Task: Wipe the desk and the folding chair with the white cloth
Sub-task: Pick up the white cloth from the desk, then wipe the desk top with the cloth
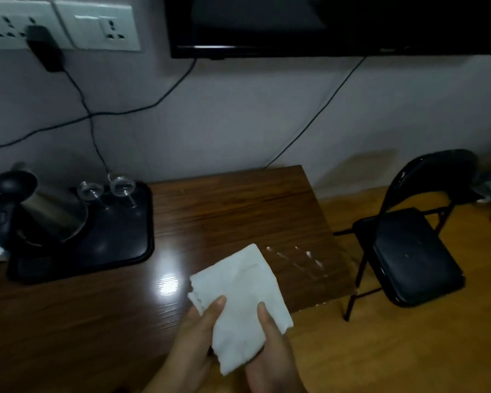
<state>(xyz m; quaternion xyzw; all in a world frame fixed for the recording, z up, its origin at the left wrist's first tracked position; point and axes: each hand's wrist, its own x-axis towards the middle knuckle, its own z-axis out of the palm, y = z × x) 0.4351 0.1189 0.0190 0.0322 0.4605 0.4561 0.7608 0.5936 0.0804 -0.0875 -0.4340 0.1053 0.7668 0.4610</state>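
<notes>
Left hand (pixel 192 340): lower centre of the frame; thumb laid on top of the white cloth (pixel 240 300), fingers underneath, pinching its left edge.
Right hand (pixel 272 353): lower centre, just right of the left hand; thumb on top of the cloth, fingers curled below, pinching its right side.
White cloth: folded flat, held between both hands above the near right part of the surface (pixel 238 205); whether its far corner touches the wood cannot be told.
Surface: dark wood grain, filling the left and centre of the frame; a bright light reflection sits just left of the cloth.
White smears (pixel 301 258): short pale streaks on the surface, just right of the cloth's far corner, near the right edge.
Tray (pixel 125 251): black, rounded corners, at centre left on the surface.
Tray contents: a steel kettle (pixel 54 214) with black lid and handle at the left; two clear glasses (pixel 105 190) at the far edge, side by side.
Folding chair (pixel 414 245): black, padded seat, standing open on the wooden floor at centre right, beside the right end of the surface.
Wall sockets (pixel 60 24): upper left; a black adapter (pixel 44 48) plugged in, its cable hanging towards the tray.
Screen (pixel 323 26): black, along the upper edge, centre to right.
</notes>
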